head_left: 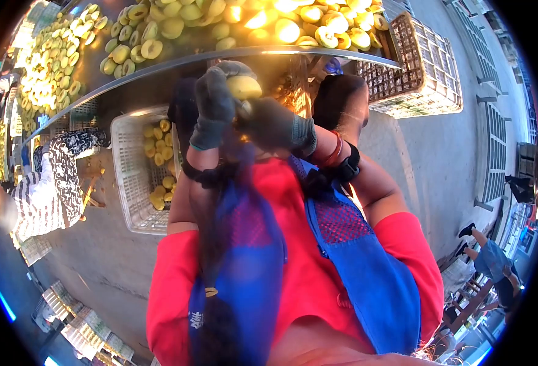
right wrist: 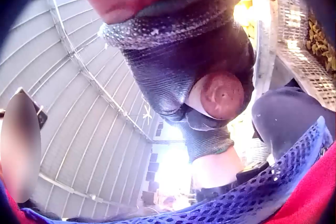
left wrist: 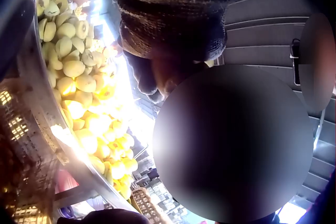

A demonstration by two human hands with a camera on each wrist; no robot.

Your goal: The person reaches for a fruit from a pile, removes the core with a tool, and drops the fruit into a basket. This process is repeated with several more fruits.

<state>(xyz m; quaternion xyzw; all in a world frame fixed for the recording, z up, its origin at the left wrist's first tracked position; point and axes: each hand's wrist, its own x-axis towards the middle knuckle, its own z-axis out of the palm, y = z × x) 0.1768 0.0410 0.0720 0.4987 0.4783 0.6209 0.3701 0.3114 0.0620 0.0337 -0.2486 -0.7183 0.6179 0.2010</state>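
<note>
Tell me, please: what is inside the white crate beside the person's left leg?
Yellow fruit pieces lie inside the crate. The person's left arm hides part of it; what lies there cannot be seen.

Right hand: blurred in the head view, finger positions unclear.
Fruit: held, partly covered by the hands.
Left hand: fingertips lost in shadow in the left wrist view.
Surface: far side cut off by the head view's top edge.
Crate: right side hidden.
Person in stripes: head blurred.

Small white character-like mark on the blue vest, too unclear to read.
</note>
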